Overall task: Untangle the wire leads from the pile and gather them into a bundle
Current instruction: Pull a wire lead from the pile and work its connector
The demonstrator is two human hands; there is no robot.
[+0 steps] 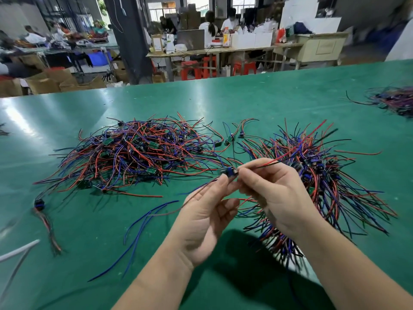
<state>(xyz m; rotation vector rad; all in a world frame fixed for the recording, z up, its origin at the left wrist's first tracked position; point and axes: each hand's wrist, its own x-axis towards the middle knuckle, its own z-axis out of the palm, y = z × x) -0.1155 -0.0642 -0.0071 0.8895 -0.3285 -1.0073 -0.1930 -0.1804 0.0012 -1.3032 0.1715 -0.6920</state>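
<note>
Two heaps of red, blue and black wire leads lie on the green table (245, 97) in the head view: the tangled pile (134, 153) on the left and a more fanned-out, roughly aligned bundle (330, 186) on the right, probably the leads sorted so far. Between them, raised above the table, the left hand (207, 213) pinches a small module (228, 171) between thumb and forefinger, its other fingers loosely curled. The module's blue leads (143, 222) trail down and left, free of the pile. The right hand (277, 195) pinches the red and black leads (290, 154) just beside the module; they stick out up and to the right over the bundle. That grip looks meant to draw these leads straight, so the piece can be laid parallel with the gathered ones.
</note>
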